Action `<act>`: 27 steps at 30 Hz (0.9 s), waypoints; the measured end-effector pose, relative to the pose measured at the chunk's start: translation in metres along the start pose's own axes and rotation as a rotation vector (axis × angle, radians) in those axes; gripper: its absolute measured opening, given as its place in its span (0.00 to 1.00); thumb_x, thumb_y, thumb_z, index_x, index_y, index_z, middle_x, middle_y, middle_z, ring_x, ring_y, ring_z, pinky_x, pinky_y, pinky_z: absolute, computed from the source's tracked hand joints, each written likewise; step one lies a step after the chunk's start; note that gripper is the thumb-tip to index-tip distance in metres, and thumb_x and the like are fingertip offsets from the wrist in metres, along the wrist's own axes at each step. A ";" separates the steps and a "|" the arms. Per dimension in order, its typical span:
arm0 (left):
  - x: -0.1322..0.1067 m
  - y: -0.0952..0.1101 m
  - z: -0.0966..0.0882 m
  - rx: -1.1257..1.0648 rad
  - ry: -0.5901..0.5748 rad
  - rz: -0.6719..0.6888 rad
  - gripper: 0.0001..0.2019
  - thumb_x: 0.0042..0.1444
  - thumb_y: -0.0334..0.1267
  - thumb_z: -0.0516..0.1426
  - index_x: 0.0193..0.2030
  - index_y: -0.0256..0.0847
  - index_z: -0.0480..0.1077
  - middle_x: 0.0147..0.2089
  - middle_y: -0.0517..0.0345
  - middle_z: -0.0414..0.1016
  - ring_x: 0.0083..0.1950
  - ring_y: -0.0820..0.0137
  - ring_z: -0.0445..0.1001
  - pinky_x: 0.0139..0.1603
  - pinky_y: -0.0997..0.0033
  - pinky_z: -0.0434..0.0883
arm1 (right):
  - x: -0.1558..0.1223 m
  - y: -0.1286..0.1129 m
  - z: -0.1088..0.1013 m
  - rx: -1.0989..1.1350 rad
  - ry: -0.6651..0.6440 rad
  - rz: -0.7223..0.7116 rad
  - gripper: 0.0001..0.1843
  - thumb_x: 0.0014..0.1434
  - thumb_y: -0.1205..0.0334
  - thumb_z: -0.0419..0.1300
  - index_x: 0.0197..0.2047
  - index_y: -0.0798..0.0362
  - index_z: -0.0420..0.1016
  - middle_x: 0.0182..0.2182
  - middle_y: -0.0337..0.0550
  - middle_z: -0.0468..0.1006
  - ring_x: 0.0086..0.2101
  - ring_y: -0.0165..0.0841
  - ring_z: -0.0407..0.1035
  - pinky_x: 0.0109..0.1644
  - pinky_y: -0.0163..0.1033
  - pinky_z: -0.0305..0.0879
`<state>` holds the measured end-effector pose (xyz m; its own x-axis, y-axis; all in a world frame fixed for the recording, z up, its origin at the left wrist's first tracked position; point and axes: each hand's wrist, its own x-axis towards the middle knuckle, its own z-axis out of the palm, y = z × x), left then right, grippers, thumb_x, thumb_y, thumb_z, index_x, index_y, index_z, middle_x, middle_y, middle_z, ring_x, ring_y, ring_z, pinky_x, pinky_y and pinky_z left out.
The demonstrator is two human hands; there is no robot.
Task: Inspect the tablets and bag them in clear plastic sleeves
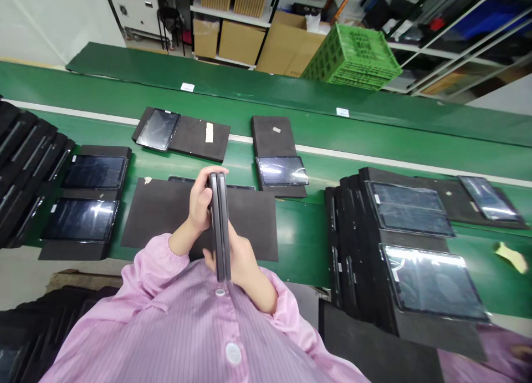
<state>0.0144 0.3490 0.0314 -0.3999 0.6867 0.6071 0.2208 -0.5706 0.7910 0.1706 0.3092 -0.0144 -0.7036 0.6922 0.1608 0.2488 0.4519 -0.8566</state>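
Note:
Two dark tablets [220, 228] stand on edge, pressed together face to face or back to back; I cannot tell which. My left hand [200, 204] grips them at the far left side, thumb on the near one's face. Closer to my body, my right hand [241, 255] wraps round them from the right, with fingertips showing on the left side. Beneath the hands lies a wide black foam mat [253, 222] on the green bench. The edge of another tablet [241, 187] shows just behind the mat.
Foam trays with tablets [95, 172] stand at left beside a dark stack [25, 167]. Behind are a tablet on foam [158, 129] and another tablet [282, 170]. A tall foam stack [353, 244] holds tablets at right. Another person's sleeve [477, 361] shows lower right.

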 end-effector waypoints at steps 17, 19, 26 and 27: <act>-0.006 -0.002 0.008 0.061 -0.039 -0.090 0.26 0.65 0.61 0.46 0.52 0.42 0.71 0.48 0.50 0.75 0.50 0.61 0.73 0.53 0.61 0.69 | -0.001 -0.004 -0.015 0.041 -0.083 0.081 0.53 0.58 0.51 0.66 0.75 0.55 0.38 0.23 0.34 0.73 0.23 0.34 0.71 0.29 0.37 0.68; -0.006 -0.002 0.008 0.067 -0.044 -0.087 0.26 0.65 0.60 0.46 0.52 0.43 0.71 0.49 0.50 0.74 0.50 0.61 0.72 0.53 0.61 0.68 | -0.001 -0.005 -0.018 0.042 -0.094 0.089 0.53 0.57 0.51 0.66 0.74 0.56 0.39 0.24 0.34 0.74 0.23 0.34 0.71 0.29 0.37 0.68; -0.007 -0.005 0.010 0.054 -0.054 -0.114 0.24 0.65 0.59 0.47 0.53 0.43 0.70 0.50 0.49 0.74 0.52 0.59 0.71 0.56 0.58 0.67 | -0.001 -0.010 -0.030 0.053 -0.084 0.046 0.55 0.56 0.46 0.65 0.75 0.59 0.39 0.27 0.37 0.73 0.23 0.34 0.69 0.28 0.38 0.68; -0.006 -0.005 0.010 0.054 -0.052 -0.120 0.24 0.65 0.59 0.47 0.52 0.43 0.70 0.49 0.50 0.74 0.52 0.59 0.72 0.55 0.58 0.68 | -0.002 -0.011 -0.033 0.071 -0.091 0.029 0.56 0.56 0.45 0.65 0.75 0.59 0.40 0.28 0.37 0.73 0.24 0.34 0.69 0.29 0.38 0.68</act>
<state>0.0248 0.3520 0.0242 -0.3802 0.7715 0.5101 0.2228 -0.4589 0.8601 0.1911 0.3215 0.0103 -0.7549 0.6492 0.0932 0.2244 0.3892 -0.8934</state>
